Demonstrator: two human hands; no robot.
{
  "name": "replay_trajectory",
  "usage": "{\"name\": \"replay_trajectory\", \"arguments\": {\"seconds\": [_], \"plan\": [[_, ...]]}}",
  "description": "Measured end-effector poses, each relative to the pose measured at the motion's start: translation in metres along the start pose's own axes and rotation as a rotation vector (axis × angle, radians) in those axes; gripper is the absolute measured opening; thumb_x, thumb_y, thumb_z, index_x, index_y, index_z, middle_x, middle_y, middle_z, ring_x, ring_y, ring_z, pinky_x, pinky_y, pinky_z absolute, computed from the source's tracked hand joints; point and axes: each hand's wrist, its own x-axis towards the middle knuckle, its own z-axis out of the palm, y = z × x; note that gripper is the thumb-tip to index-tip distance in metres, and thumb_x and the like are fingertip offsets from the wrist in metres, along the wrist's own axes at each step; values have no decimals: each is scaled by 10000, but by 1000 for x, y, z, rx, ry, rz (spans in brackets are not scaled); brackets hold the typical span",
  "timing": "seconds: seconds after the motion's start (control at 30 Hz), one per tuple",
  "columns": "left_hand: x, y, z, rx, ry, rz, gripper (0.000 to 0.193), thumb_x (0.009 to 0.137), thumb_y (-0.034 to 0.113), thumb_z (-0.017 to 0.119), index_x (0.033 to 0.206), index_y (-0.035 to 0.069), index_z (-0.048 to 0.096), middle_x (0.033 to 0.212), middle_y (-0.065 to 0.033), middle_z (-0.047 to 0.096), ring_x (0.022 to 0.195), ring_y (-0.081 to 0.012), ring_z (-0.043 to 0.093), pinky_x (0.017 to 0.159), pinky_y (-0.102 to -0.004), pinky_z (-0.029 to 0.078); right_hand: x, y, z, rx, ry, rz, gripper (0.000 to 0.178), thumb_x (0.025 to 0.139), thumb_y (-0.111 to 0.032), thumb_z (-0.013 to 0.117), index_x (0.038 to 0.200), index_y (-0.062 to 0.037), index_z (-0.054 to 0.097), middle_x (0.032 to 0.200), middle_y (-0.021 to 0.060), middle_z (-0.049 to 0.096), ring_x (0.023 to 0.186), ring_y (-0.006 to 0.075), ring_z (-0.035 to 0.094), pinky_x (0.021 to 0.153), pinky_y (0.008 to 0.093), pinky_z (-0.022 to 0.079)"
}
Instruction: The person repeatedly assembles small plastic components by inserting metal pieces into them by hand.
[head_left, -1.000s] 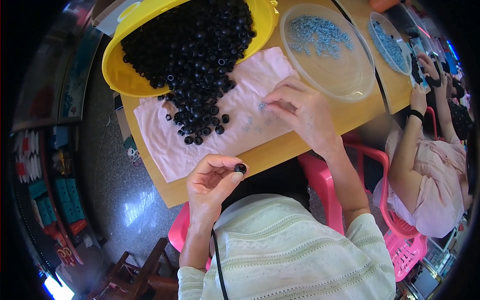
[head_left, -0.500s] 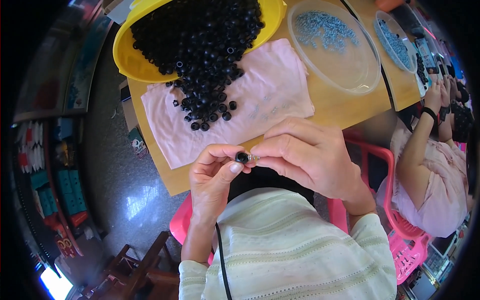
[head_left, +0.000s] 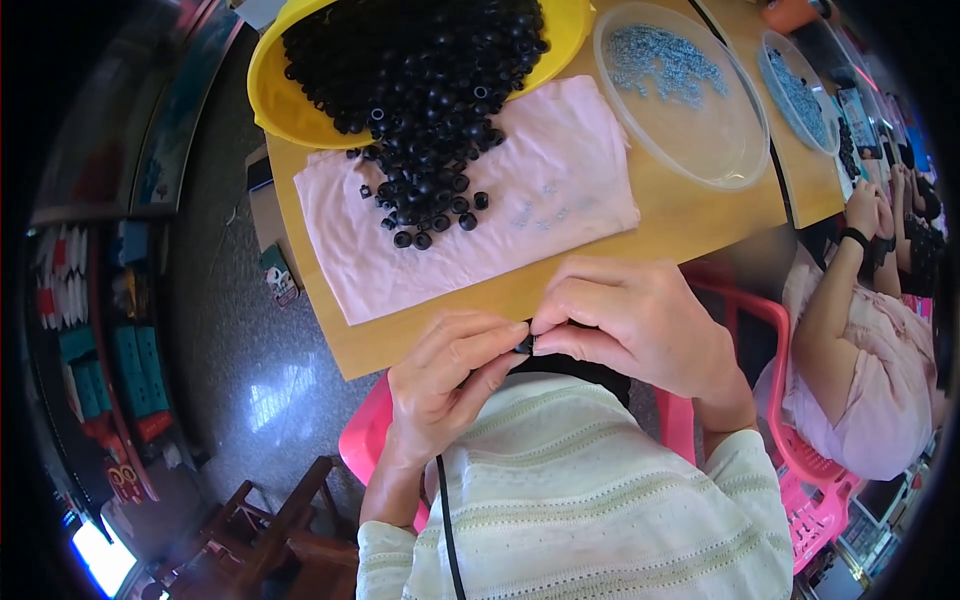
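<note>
My left hand [head_left: 450, 378] pinches a small round black plastic cap [head_left: 524, 345] between thumb and fingertips, just beyond my lap. Against the cap's right side, my right hand [head_left: 635, 325] has its thumb and forefinger closed. Whatever sits in those right fingertips is hidden. Beyond both hands, a pink cloth [head_left: 400, 280] lies on the wooden table [head_left: 370, 345]. Similar hollow black caps [head_left: 425, 180] spill onto it from a tilted yellow basin [head_left: 275, 110]. A few tiny clear pieces [head_left: 540, 208] rest on the cloth's right part.
An oval clear plastic tray [head_left: 700, 165] with small light-blue pieces [head_left: 665, 65] stands right of the cloth, with a second such tray [head_left: 800, 95] farther right. Another person's arm [head_left: 830, 290] and a pink plastic chair [head_left: 765, 310] are at my right. Wooden furniture [head_left: 270, 540] stands lower left.
My hands have come together, the left shifting right and slightly down. The clear piece that showed between right fingertips and cap is now out of sight. The whole view has shifted slightly.
</note>
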Motion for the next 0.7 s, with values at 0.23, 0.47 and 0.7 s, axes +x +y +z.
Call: {"name": "replay_trajectory", "arguments": {"seconds": [0.23,0.47,0.7], "plan": [[-11,-17,-3,-441,-22,-191,243,802,-79,662,1041,-37,648,1030,-139,639,932,-207,615,776,-292,497,15,17,8,332,-102,98,174,773,-163,767,797,-56,632,708,-11,591,560,70,469,496,226,333],[-13,-40,-5,-660,90,-206,222,824,-87,641,1041,-43,627,1046,-141,621,964,-192,595,830,-295,491,33,16,15,549,-188,344,136,804,-134,744,809,-56,633,696,-47,559,577,11,429,508,206,317],[-6,-43,-6,-798,131,-299,181,829,-8,666,1001,-29,612,967,-133,619,877,-199,611,794,-313,510,71,60,17,-242,334,0,112,780,-116,716,865,-64,664,804,60,620,662,187,602,566,284,437]]}}
